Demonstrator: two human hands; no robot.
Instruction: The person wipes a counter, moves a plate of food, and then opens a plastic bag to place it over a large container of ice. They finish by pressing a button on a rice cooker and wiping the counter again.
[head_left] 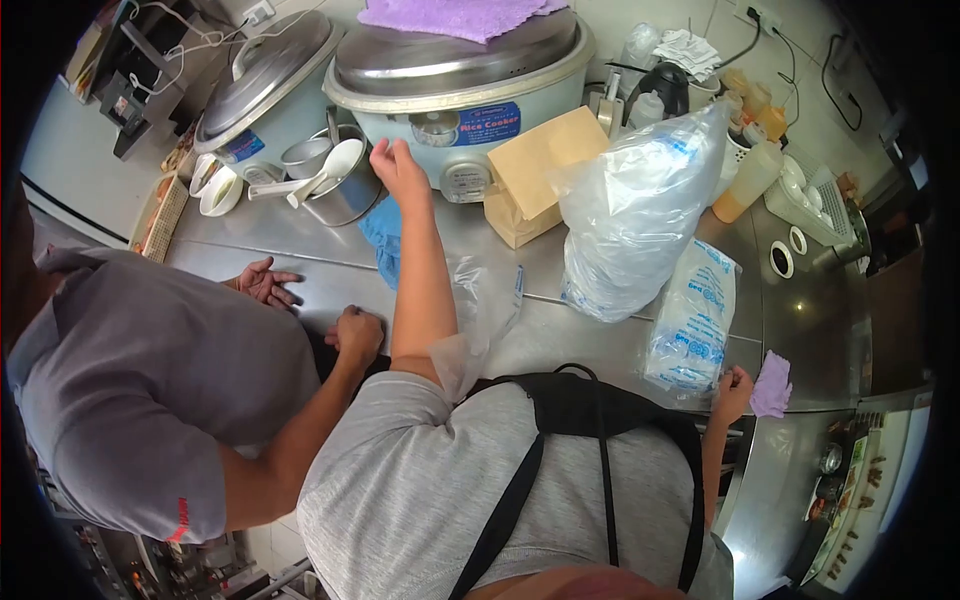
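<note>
My left hand is raised in front of the large rice cooker, thumb and fingers apart, with nothing visible in it. Below that forearm lies a clear plastic bag, partly against my upper arm. At the counter's front edge my right hand is curled beside the lower corner of a packet of plastic bags with blue print; what its fingers hold, if anything, is hidden. A big, full clear plastic bag stands behind the packet. To its left is a brown paper bag.
A co-worker in a grey shirt stands close on my left, hands at the counter edge. A metal pot with ladles, a second cooker and a blue cloth are left; a bottle and purple cloth are right.
</note>
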